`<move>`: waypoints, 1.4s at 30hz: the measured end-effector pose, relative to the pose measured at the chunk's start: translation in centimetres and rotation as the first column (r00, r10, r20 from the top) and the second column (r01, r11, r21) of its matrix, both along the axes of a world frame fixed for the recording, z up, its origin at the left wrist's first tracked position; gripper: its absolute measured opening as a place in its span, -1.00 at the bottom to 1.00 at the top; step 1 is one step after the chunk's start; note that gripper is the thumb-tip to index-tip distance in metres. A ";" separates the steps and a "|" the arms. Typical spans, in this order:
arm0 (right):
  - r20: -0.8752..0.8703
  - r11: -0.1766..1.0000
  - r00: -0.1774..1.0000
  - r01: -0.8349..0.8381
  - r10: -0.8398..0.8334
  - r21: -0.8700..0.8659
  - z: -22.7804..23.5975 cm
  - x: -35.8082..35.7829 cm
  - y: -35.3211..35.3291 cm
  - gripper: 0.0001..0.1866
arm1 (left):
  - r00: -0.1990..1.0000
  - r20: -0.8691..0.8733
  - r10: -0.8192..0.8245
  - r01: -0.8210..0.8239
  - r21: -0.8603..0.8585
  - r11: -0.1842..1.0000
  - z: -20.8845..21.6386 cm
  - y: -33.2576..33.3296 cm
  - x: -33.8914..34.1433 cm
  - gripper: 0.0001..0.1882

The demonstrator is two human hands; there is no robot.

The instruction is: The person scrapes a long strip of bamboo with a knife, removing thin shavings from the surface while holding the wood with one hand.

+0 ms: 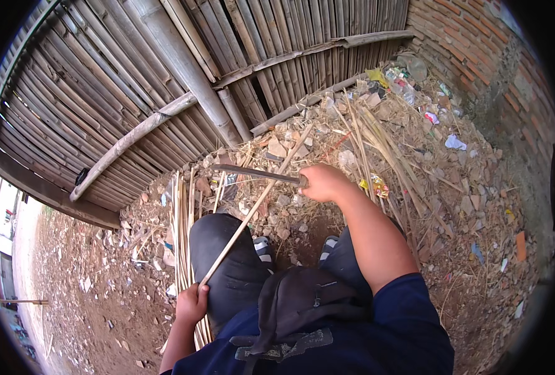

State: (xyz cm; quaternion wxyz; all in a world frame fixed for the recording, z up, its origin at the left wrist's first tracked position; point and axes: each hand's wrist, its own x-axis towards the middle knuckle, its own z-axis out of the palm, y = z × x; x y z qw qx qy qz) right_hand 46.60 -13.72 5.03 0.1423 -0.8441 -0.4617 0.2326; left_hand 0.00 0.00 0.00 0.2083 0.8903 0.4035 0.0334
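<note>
Dirt ground (pixel 102 312) is spreading all around the person, carrying stones, broken brick and dry straw. Bamboo wall (pixel 65 106) is rising ahead and to the left, its slats standing side by side, with a thick bamboo post (pixel 183 69) leaning across it and a long pole (pixel 130 147) running along its lower part. Brick wall (pixel 452 47) is closing off the right, meeting the bamboo in a far corner where yellow plastic (pixel 377 77) and clear plastic (pixel 407 92) are lying. At the left edge, bright daylight is showing past the bamboo.

White scrap (pixel 455 142) is resting near the brick wall, and an orange brick piece (pixel 520 246) is lying farther right. Dry stalks (pixel 386 147) are stretching over the rubble beyond the right arm, with a shiny wrapper (pixel 377 185) lying near the right wrist. A bundle of thin sticks (pixel 180 234) is standing just beside the left leg (pixel 227 244), which is blocking part of the ground.

Left hand (pixel 192 303) is closing around the near end of a long stick (pixel 237 237), which is slanting up over that leg. Right hand (pixel 323 182) is gripping a knife (pixel 252 172) by its handle, the blade pointing left and crossing the stick; whether they are touching, I cannot tell.
</note>
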 end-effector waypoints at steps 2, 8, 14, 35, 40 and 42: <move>0.017 1.000 0.999 -0.027 0.027 0.012 -0.1 0.0 0.2 -0.63 | 1.000 -0.014 -0.001 0.001 -0.005 1.000 0.6 -0.1 -0.1 -0.54; 0.003 0.985 0.987 0.158 -0.158 0.071 -2.0 3.2 -1.3 -0.56 | 1.000 -0.007 0.006 -0.006 -0.022 1.000 -1.0 -1.1 0.8 -0.54; 0.034 0.983 0.984 0.175 -0.177 0.052 -2.0 3.6 -1.4 -0.52 | 1.000 -0.013 0.003 -0.004 -0.041 0.999 -0.8 -1.0 1.1 -0.52; 0.031 0.986 0.986 0.163 -0.164 0.044 -2.2 3.4 -0.8 -0.48 | 1.000 -0.008 -0.008 0.008 -0.012 1.000 -0.3 -0.8 1.0 -0.52; 0.013 0.999 0.999 -0.036 0.035 0.018 -0.8 1.1 -0.7 -0.59 | 1.000 0.000 -0.010 0.010 -0.010 1.000 -0.6 -0.7 0.7 -0.52; 0.009 1.000 1.000 -0.026 0.026 0.012 -0.6 1.1 -0.7 -0.62 | 1.000 0.009 -0.013 0.013 -0.017 1.000 -0.4 -0.7 0.7 -0.52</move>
